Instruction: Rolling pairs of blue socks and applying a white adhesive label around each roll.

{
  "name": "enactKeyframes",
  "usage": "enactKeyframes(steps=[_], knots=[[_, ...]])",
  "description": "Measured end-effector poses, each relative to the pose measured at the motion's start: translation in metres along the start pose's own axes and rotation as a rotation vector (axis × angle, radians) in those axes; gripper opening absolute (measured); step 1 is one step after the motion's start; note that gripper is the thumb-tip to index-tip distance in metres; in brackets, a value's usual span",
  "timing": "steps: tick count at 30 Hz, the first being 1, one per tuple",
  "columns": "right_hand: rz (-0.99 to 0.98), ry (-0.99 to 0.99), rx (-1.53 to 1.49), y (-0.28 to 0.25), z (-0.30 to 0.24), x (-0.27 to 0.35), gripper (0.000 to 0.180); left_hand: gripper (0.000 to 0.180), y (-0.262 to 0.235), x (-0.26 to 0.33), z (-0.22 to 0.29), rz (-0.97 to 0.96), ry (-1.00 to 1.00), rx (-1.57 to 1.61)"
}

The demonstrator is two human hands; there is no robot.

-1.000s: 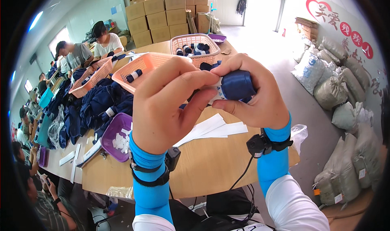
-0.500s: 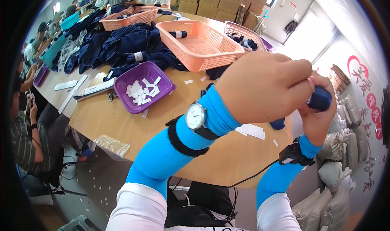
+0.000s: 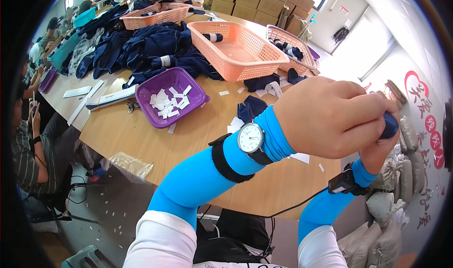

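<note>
Both hands are raised together over the right side of the table, around a small navy cloth roll [image 3: 389, 126]. My left hand [image 3: 325, 117] is closed, its knuckles toward me and its bent fingers pressed against the roll. Behind it, my right hand [image 3: 377, 154] wraps its fingers around the roll, partly hidden by the left. Only a rounded end of the roll shows; the rest is covered. Below and left of my hands lies a folded piece of navy cloth [image 3: 250, 108], with white paper slips beside it.
A purple bowl [image 3: 141, 91] of white labels stands left on the table [image 3: 188, 147]. Beyond it are a heap of navy fabric [image 3: 141, 46] and an orange basket [image 3: 264, 70] with a banded roll. A white ruler [image 3: 113, 98] lies left. Other people sit around the table.
Both hands have moved slightly right and my left hand now covers more of the roll. The whole view has shifted a little; things on the table stay in place.
</note>
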State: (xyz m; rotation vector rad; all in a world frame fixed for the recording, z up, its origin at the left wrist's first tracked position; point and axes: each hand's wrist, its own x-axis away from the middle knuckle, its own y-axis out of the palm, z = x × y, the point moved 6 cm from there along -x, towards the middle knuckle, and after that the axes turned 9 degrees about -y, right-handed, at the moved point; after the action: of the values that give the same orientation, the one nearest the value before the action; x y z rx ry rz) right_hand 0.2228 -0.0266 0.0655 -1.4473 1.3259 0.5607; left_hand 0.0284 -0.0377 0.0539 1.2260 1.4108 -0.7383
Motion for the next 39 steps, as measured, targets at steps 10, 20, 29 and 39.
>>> enactKeyframes(steps=[10,20,29,39], knots=[[0.147,-0.007,0.02,-0.004,0.002,-0.001,0.057,0.019,0.013,0.002,-0.007,-0.078,-0.184,0.116],[0.307,0.272,-0.167,0.006,0.021,-0.005,0.026,0.012,-0.016,-0.008,-0.022,-0.376,-0.47,0.057],[0.352,0.437,-0.141,-0.008,0.019,-0.004,0.036,0.026,-0.235,0.075,-0.076,-0.844,-1.061,-0.804],[0.032,0.63,-0.797,0.141,0.026,0.009,0.033,0.092,-0.086,0.023,-0.005,-0.656,-0.821,-0.39]])
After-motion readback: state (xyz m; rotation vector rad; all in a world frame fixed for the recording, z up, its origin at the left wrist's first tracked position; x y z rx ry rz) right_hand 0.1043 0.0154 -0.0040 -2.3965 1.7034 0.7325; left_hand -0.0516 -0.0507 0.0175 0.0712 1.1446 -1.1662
